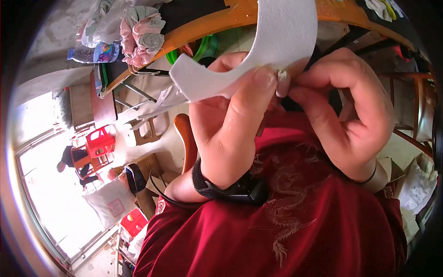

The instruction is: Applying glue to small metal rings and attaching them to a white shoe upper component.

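A white, curved, flat piece with a soft, cloth-like surface [286,34] rises in front of me. One arm of it runs up past the top edge, and a blunt arm points left. My left hand [230,129] is closed on its lower edge, thumb on the near face and fingers behind. By the thumb tip sits a small whitish nub [282,76]; I cannot tell what it is. Close beside it, my right hand [353,106] has thumb and forefinger pressed together at the piece's lower edge. Whatever they pinch is too small or hidden to name.
Beyond my hands is a wood-edged table [207,25] with bundled pink and grey cloth gloves [142,34] and a plastic bottle [94,54]. A green basin [203,48] sits below it. Red stools [100,141] and a seated person [74,159] are by the bright doorway at left.
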A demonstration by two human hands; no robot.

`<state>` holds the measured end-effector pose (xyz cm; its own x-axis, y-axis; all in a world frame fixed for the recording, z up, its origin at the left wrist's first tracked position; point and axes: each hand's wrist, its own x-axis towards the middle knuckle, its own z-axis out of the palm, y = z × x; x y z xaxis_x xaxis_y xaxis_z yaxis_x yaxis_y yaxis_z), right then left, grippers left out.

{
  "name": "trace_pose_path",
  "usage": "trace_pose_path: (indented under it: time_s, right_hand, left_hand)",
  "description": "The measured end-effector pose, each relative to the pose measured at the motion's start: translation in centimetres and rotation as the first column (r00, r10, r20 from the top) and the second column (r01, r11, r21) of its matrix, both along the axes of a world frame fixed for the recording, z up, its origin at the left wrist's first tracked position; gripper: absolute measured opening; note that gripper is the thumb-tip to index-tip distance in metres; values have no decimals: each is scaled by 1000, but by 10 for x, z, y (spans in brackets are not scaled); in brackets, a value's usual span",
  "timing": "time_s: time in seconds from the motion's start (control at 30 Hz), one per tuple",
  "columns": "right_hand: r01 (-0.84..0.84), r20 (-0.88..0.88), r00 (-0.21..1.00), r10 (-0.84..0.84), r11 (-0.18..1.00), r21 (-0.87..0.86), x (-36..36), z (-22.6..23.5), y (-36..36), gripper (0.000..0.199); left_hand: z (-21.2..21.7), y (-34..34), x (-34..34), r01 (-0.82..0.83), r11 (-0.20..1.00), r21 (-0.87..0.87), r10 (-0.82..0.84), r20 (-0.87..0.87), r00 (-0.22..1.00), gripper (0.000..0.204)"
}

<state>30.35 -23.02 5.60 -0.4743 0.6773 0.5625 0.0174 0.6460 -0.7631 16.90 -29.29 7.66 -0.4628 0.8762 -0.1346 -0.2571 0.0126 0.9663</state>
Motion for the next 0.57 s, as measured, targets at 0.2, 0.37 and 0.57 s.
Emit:
trace_pose_path:
  time_s: [0.2,0.37,0.57]
  right_hand:
    - [-107,-64,994,94,959,-261,3,4,-2,17]
    - [-158,-93,987,133,920,-358,6,5,-5,16]
    - [-174,-73,985,158,892,-418,9,6,-3,17]
  left_hand:
    - [-2,-5,1,48,984,171,-40,-53,998,18]
    - [-10,-8,-6,113,971,210,-69,-202,977,29]
    - [-13,-8,-7,136,915,380,-197,126,972,27]
